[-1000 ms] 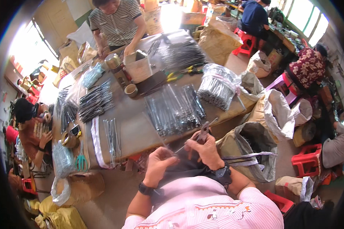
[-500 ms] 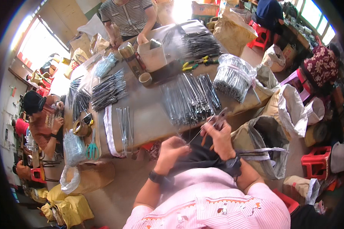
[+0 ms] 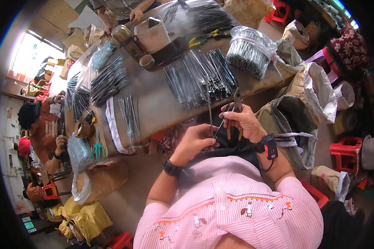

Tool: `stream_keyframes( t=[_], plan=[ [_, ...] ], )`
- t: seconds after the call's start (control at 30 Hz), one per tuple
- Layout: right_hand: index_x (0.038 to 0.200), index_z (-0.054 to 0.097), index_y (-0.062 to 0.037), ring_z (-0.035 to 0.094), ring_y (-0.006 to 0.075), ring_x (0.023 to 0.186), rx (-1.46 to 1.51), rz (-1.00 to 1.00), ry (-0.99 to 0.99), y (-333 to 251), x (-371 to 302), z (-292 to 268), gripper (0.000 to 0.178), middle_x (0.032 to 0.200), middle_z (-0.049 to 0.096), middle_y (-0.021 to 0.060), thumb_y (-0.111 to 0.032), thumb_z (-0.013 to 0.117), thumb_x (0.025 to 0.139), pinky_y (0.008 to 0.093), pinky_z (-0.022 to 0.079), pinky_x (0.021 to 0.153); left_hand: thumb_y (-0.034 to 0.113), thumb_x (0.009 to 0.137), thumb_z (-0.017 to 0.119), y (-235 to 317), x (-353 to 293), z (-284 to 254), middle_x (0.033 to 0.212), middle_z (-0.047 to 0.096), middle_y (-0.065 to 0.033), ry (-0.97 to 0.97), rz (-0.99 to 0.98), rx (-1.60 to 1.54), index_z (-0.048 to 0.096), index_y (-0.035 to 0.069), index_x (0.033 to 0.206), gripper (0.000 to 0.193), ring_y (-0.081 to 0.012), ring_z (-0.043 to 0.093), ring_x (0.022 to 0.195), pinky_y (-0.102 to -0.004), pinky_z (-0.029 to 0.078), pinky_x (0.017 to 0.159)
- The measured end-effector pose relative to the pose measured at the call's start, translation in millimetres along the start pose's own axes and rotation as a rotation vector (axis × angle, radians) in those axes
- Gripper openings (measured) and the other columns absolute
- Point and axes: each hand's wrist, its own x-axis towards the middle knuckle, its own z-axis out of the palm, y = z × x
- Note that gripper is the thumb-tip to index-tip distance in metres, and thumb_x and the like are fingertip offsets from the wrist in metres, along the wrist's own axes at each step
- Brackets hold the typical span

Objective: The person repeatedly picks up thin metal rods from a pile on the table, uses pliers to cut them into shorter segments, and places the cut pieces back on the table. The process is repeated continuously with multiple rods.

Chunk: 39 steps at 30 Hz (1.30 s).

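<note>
My left hand (image 3: 195,143) is closed on a thin metal strip (image 3: 209,103), which stands up from the fingers toward the table. In my right hand (image 3: 247,123) is a pair of pliers (image 3: 237,103), jaws pointing away from me and brown handles below the palm. A second thin length of metal (image 3: 220,125) slants between the two hands; where it ends is hard to make out. Both hands are over my lap at the table's near edge. Just beyond them lies a wide pile of dark metal strips (image 3: 199,79).
A plastic-wrapped bundle of rods (image 3: 251,52) stands right of the pile. Farther back are yellow-handled pliers (image 3: 197,41), a cup (image 3: 147,62) and a white bin (image 3: 151,37). Teal scissors (image 3: 98,151) lie left. An open sack (image 3: 293,124) stands right. Co-workers sit around.
The view has tilted down, shifting the table upward. My hands have moved slightly apart and higher. The pliers now point more upright, and a strip stands up from my left hand.
</note>
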Motion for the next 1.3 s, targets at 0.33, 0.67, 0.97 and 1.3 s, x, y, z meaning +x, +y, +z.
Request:
stream_keyframes(
  t=[0.33, 0.67, 0.97, 1.3],
  plan=[
    [0.095, 0.064, -0.0013, 0.065, 0.0149, 0.064, -0.114, -0.138, -0.003, 10.0, -3.3, 9.0, 0.016, 0.08, 0.067, 0.0073, -0.006, 0.073, 0.083, 0.0263, 0.054, 0.059, 0.02, 0.094, 0.061, 0.3, 9.7, 6.4, 0.09, 0.061, -0.0035, -0.008, -0.083, -0.431, 0.058, 0.004, 0.104, 0.019, -0.0127, 0.061, 0.083, -0.0215, 0.047, 0.07],
    [0.107, 0.063, 0.0004, 0.064, 0.0146, 0.073, 0.002, -0.228, 0.072, 2.3, 0.4, 13.9, 0.02, 0.095, 0.068, 0.0088, -0.008, 0.066, 0.09, 0.0264, 0.054, 0.066, 0.011, 0.087, 0.069, -19.2, 28.5, -1.1, 0.08, 0.057, -0.0022, 0.085, -0.104, -0.534, 0.053, 0.009, 0.097, 0.019, -0.0108, 0.055, 0.058, -0.0205, 0.035, 0.043],
    [0.105, 0.059, -0.0027, 0.067, 0.0199, 0.079, 0.099, -0.165, -0.012, 10.5, 10.1, -2.4, 0.018, 0.094, 0.067, 0.012, -0.011, 0.065, 0.09, 0.0306, 0.055, 0.07, 0.008, 0.091, 0.063, -13.5, 25.6, 0.8, 0.083, 0.057, -0.0021, 0.037, -0.232, -0.693, 0.057, 0.009, 0.112, 0.022, -0.009, 0.053, 0.062, -0.0167, 0.031, 0.042],
    [0.105, 0.057, -0.0061, 0.067, 0.0204, 0.081, 0.174, -0.055, 0.029, 31.5, 15.9, -6.8, 0.018, 0.093, 0.067, 0.0113, -0.014, 0.065, 0.09, 0.0323, 0.055, 0.071, 0.009, 0.093, 0.061, -24.9, 23.7, -2.7, 0.088, 0.058, 0.0014, -0.005, -0.312, -0.866, 0.055, 0.01, 0.124, 0.032, -0.0037, 0.045, 0.06, -0.0147, 0.032, 0.043]
  ],
)
